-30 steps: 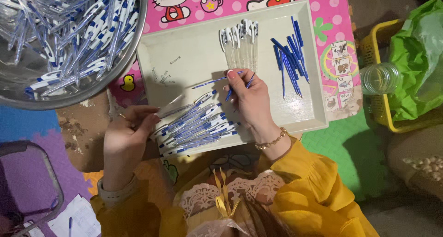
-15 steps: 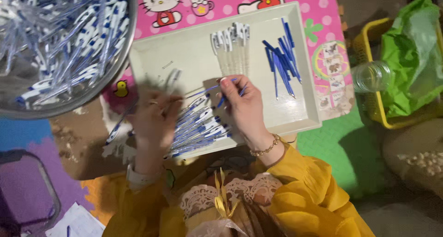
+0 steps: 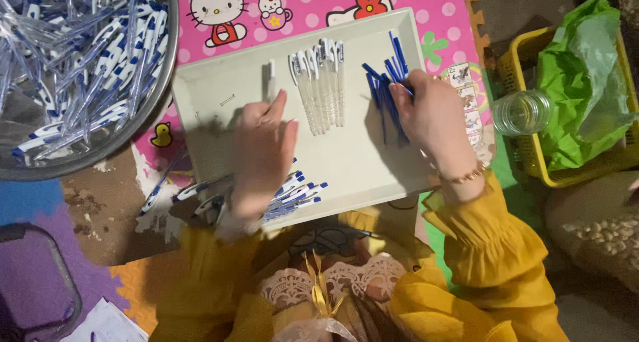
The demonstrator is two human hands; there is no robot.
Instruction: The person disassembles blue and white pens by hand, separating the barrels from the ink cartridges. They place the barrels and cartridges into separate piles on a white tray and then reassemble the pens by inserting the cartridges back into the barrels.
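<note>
Seen from above, a person in yellow sleeves sits at a pale rectangular tray [image 3: 346, 175] laid on a pink cartoon-printed foam mat [image 3: 333, 2]. Nearest the body, at the tray's near edge, lies a loose heap of finished blue-and-white pens [image 3: 293, 192], some spilling over the left rim. Above them the left hand [image 3: 263, 152] reaches over the tray's middle, blurred, its fingers held loosely together and pointing at a single clear pen barrel [image 3: 271, 79] lying alone; whether the fingertips touch it cannot be told. Level with it, the right hand [image 3: 432, 119], a thin bracelet at the wrist, rests on a small pile of blue ink refills [image 3: 386, 92] at the tray's right side, fingers curled down as if pinching one, though the grip itself is hidden under the hand. Between the two hands sits a neat row of clear barrels with white tips [image 3: 323, 82]. The work appears to be pen assembly, at the picking-up stage: one hand going for a barrel, the other for a refill. The next move would likely call for a firm pinch on one refill only, then lining its tip up with the barrel's open end. Farther off, a large metal bowl [image 3: 170, 62] at upper left holds many more pens, and at right a clear plastic cup [image 3: 522, 112] stands beside a yellow basket [image 3: 512, 62] lined with a green bag [image 3: 579, 76].
</note>
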